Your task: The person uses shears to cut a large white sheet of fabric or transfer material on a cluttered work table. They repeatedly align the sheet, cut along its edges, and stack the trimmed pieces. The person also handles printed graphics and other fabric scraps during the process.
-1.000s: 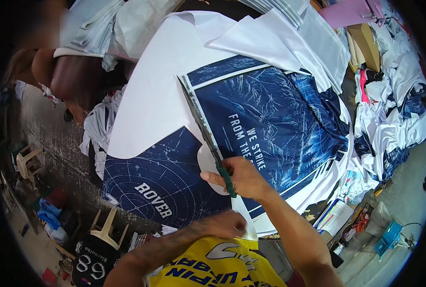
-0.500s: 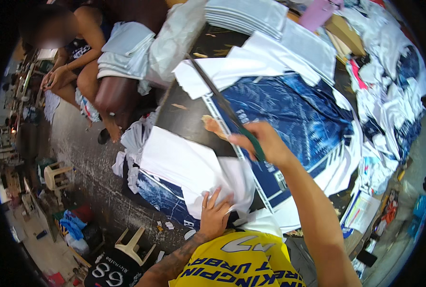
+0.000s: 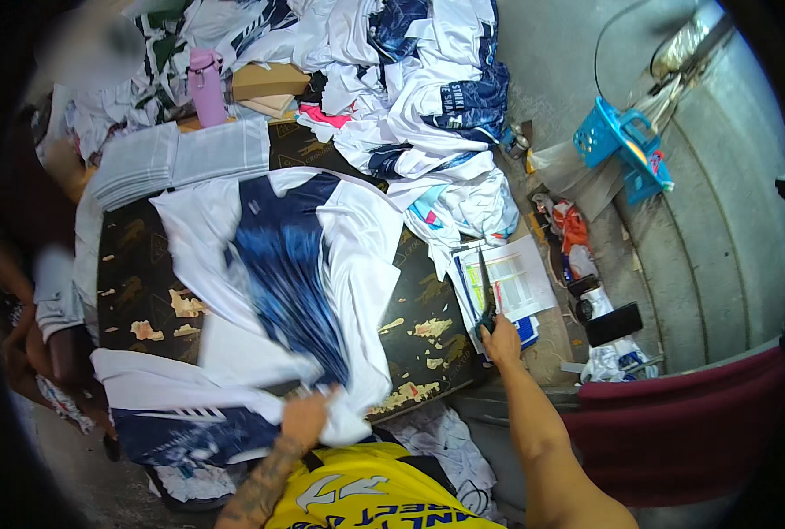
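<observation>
Scissors (image 3: 487, 298) clasped in right hand (image 3: 502, 342), fingers wrapped round handles (image 3: 487, 321), right of centre; left hand (image 3: 308, 418), lower centre, fingers closed on blue-white fabric (image 3: 286, 273).

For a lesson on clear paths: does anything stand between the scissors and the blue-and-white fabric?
Nothing visible does: between the scissors in the right hand and the fabric lie only flat papers and dark tabletop.

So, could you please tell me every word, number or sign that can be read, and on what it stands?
I'll locate wording, not copy it:
Yellow shirt: dark lettering, white mark, partly cut off.
Heaped navy cloth: white lettering.
White sheet: print too small to read.
Dark tabletop: small gold lettering.
</observation>
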